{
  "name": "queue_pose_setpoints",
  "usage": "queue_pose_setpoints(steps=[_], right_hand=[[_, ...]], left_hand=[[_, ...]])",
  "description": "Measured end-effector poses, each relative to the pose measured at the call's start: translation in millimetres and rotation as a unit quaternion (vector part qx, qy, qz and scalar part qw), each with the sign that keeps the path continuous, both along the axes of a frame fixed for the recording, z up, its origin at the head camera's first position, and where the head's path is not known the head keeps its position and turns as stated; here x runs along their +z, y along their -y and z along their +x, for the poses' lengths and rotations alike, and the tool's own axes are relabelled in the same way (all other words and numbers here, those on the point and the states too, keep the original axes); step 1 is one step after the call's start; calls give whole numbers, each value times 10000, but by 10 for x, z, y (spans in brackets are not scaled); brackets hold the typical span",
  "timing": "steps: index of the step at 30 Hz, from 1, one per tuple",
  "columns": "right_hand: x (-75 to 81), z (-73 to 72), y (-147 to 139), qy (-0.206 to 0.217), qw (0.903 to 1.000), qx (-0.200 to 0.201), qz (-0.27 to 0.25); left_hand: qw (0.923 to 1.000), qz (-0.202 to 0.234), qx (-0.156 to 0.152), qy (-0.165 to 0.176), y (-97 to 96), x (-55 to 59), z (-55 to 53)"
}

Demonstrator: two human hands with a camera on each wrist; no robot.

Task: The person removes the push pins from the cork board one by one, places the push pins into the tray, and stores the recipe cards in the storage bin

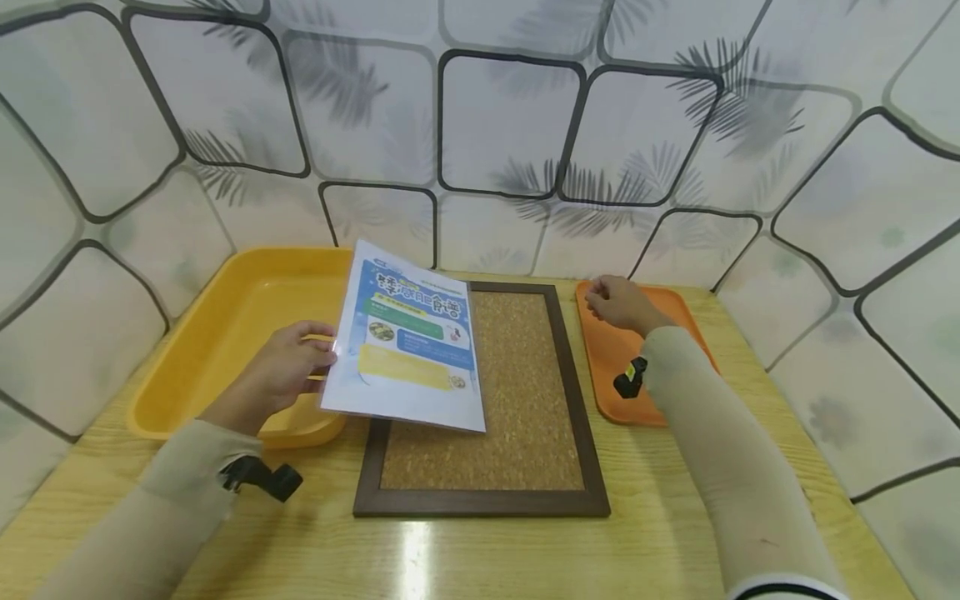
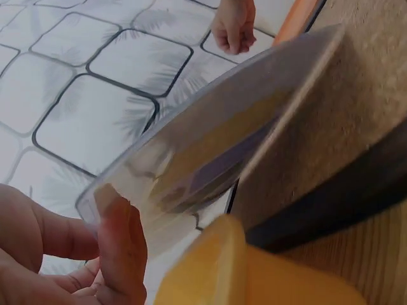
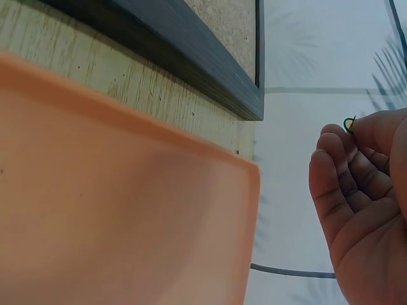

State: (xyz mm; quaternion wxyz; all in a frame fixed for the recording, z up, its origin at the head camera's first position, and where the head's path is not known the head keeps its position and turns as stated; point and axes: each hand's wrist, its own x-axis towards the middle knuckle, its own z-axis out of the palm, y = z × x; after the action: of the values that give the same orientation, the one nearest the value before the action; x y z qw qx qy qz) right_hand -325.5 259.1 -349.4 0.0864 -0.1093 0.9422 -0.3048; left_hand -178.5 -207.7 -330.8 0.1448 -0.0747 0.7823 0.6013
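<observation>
A printed sheet [image 1: 405, 392] with a glossy, clear edge is gripped at its left edge by my left hand [image 1: 285, 371]. It tilts over the left part of a corkboard [image 1: 528, 408] in a dark frame, hiding some of the cork. In the left wrist view, the thumb and fingers pinch a corner of the bowed sheet [image 2: 222, 152]. My right hand [image 1: 621, 303] is raised over the far end of an orange tray [image 1: 618, 367]. Between its thumb and forefinger it pinches a tiny green-edged thing [image 3: 349, 124], too small to name.
At the left stands a large yellow tray [image 1: 247, 325], partly behind the left hand and the sheet. All of these are on a light wooden table [image 1: 465, 558]. A patterned cloth [image 1: 495, 125] rises behind the table and along both sides.
</observation>
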Motion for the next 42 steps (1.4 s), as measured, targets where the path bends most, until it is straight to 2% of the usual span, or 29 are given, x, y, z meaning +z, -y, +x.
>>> queue_pose_setpoints(steps=[7, 12, 23, 31, 42], right_hand=[[-43, 6, -64, 6, 10000, 45, -43], [-61, 12, -79, 8, 10000, 14, -21], [-66, 25, -143, -101, 9999, 51, 89], [-79, 22, -205, -29, 9999, -17, 100], [-77, 56, -292, -100, 9999, -15, 66]], left_hand=[[9982, -556, 16, 225, 54, -9, -29], [9968, -760, 64, 220, 59, -33, -52], [9989, -432, 175, 28, 147, -95, -82], [9989, -408, 234, 79, 204, -61, -81], [9993, -244, 226, -162, 357, -40, -55]])
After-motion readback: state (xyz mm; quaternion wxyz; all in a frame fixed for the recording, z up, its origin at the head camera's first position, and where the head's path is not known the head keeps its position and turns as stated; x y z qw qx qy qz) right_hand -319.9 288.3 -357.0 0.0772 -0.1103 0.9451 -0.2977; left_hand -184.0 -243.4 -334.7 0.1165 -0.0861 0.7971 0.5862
